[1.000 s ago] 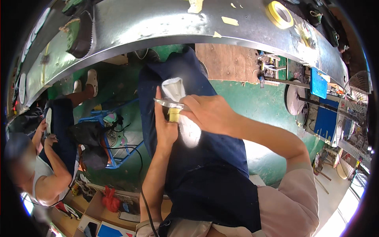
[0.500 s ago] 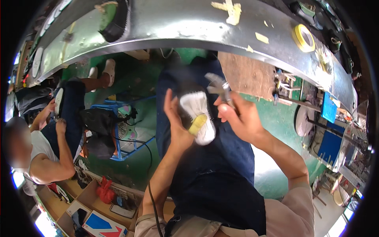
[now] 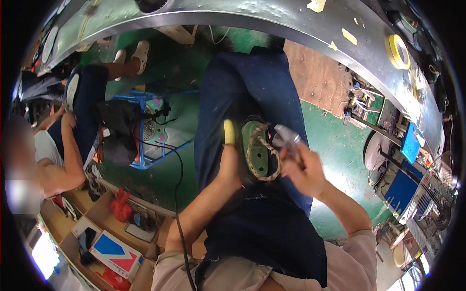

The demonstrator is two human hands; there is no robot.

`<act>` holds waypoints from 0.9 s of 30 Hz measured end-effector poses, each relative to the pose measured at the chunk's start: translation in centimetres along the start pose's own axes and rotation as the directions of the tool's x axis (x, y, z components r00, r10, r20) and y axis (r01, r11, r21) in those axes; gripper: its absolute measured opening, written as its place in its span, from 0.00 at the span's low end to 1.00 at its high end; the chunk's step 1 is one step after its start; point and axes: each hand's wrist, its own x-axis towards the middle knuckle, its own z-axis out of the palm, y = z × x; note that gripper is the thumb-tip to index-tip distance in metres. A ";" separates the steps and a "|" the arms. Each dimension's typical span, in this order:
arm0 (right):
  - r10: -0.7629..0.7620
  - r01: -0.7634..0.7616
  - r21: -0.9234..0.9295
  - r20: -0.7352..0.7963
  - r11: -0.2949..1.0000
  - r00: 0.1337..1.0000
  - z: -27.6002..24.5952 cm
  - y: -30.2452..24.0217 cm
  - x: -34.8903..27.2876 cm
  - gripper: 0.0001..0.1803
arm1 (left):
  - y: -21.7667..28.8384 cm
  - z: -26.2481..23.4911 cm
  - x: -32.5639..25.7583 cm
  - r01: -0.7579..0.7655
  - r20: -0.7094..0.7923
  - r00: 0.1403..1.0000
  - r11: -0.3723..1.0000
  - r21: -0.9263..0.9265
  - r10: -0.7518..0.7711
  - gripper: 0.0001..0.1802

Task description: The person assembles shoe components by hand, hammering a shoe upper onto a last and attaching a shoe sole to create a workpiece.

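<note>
On my lap lies a green shoe last with holes in its top and dark material round its edge. A braided cord loops over it. My left hand is at its left side, a yellow cover on the raised thumb; the other fingers are hidden, seemingly under the shoe. At the right side, my right hand is closed round a shiny metal hand tool with a broad head, smeared by motion. The fingers come close to the cord; whether they touch it I cannot tell.
A metal bench curves across the far side, with yellow tape on it. At left, a co-worker sits by a blue-framed stool. A black cable hangs beside my left arm. Wooden bins stand lower left.
The shoe has been turned over: its white underside faced up before, now the green last and cord do. The tool has come lower, and my left thumb has left the sole.
</note>
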 end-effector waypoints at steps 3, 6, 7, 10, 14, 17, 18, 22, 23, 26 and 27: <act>-0.087 -0.029 -0.361 -0.302 0.932 0.949 -3.1 -5.0 2.9 0.16 | 0.3 -0.8 0.3 -0.182 0.085 0.982 0.974 0.138 0.172 0.52; -0.694 0.086 -0.892 -0.281 0.444 0.663 -9.6 -7.7 8.5 0.22 | 1.8 1.3 -0.7 -0.278 0.164 0.954 0.947 0.158 0.253 0.55; -0.756 0.044 -0.946 -0.228 0.322 0.613 -11.3 -9.5 9.6 0.23 | 2.3 2.1 -0.6 -0.354 0.240 0.919 0.924 0.146 0.314 0.56; -0.796 -0.123 -0.992 -0.071 -0.005 0.602 -15.3 -11.2 12.7 0.27 | 3.5 3.1 0.9 -0.456 0.326 0.865 0.869 0.191 0.382 0.58; -0.740 0.253 -0.956 0.063 0.148 0.670 -11.9 -12.2 9.3 0.34 | 5.2 6.2 -0.3 -0.597 0.375 0.774 0.785 0.164 0.510 0.60; -0.414 0.470 -0.468 0.225 0.748 0.882 -6.5 -10.1 5.8 0.49 | 5.7 6.9 2.6 -0.713 0.502 0.650 0.687 0.141 0.571 0.55; -0.365 0.413 -0.223 0.227 0.883 0.903 -4.8 -8.9 6.3 0.53 | 4.8 8.5 3.3 -0.784 0.420 0.614 0.577 0.228 0.668 0.49; 0.172 -0.154 -0.166 0.095 0.974 0.981 -4.8 -14.1 8.5 0.55 | 9.3 13.0 3.4 -0.911 0.497 0.331 0.134 0.389 0.802 0.35; 0.151 -0.135 -0.175 0.083 0.975 0.985 -6.6 -14.9 9.6 0.55 | 10.9 13.8 3.2 -0.911 0.561 0.234 -0.023 0.412 0.794 0.32; -0.164 0.130 -0.166 -0.207 0.977 0.964 -13.1 -18.0 14.3 0.51 | 16.5 14.9 1.9 -0.751 0.512 -0.105 -0.405 0.521 0.853 0.31; -0.210 0.133 -0.277 -0.272 0.952 0.939 -15.9 -20.9 16.4 0.51 | 18.8 14.4 2.4 -0.669 0.468 -0.204 -0.471 0.575 0.860 0.35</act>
